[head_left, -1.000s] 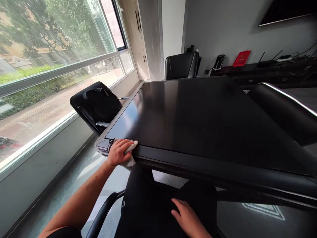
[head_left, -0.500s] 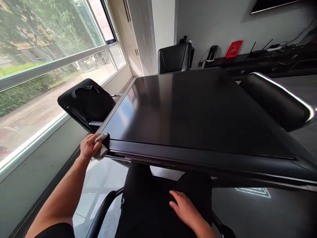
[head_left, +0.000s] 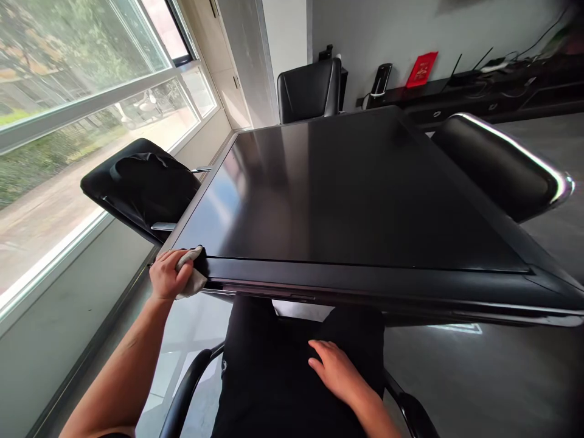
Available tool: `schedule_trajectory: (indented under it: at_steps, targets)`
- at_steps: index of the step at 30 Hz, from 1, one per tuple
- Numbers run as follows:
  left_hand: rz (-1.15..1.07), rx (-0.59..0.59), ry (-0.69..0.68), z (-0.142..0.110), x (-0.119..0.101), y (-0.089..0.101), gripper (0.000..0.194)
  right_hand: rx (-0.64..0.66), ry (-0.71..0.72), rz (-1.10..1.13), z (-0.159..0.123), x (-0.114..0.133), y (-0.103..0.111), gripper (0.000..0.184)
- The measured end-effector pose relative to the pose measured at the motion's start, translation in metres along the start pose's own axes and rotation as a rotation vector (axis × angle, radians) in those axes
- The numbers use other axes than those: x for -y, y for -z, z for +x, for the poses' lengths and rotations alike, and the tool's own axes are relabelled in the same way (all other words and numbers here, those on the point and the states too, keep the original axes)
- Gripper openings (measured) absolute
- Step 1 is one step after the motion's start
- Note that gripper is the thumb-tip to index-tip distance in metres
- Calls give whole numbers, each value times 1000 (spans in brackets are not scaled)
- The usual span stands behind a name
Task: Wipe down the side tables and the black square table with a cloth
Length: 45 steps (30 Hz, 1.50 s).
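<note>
Black chair (head_left: 141,182) — obstructing left table edge (head_left: 198,191)

A crumpled pale grey cloth (head_left: 194,283) is bunched in the left hand's fingers (head_left: 168,261) and pressed against the near left corner of a square, glossy black counter (head_left: 319,194). A fold of the cloth hangs just below the rim, beside the counter's dark banded edge (head_left: 365,283). The polished top lies flat, with a pale bluish window reflection along its left side.
</note>
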<state>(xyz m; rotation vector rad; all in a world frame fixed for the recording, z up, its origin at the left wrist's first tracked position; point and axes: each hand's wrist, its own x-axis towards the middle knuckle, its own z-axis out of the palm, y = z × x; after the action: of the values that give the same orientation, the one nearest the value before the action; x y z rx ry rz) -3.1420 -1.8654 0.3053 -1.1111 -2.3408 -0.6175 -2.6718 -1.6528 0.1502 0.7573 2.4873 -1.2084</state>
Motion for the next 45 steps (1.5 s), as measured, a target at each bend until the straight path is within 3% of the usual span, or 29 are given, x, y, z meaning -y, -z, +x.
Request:
schedule_trajectory:
  at_steps: [7, 17, 26, 30, 33, 37, 41, 45]
  targets:
    - [-9, -21, -102, -5, -73, -15, 33, 0, 3, -1, 2, -4, -3, 57]
    - [-67, 18, -327, -7, -204, -35, 21, -32, 29, 35, 8, -15, -12, 57]
    - [-39, 262, -459, -5, -338, -52, 22, -54, 19, 19, 18, -32, -28, 65]
    - [-53, 336, -503, -3, -377, -55, 27, -9, 14, -7, 18, -26, -24, 73]
    - [-78, 349, -511, -2, -387, -56, 28, 17, 5, -6, 17, -22, -20, 76]
    - [-164, 343, -520, -2, -376, -57, 23, -10, 15, -4, 16, -24, -22, 73]
    - [-248, 315, -554, -5, -349, -56, 21, -44, 39, -23, 15, -25, -23, 65]
    - [-272, 269, -552, -5, -302, -49, 26, -37, 34, 23, 11, -22, -18, 64]
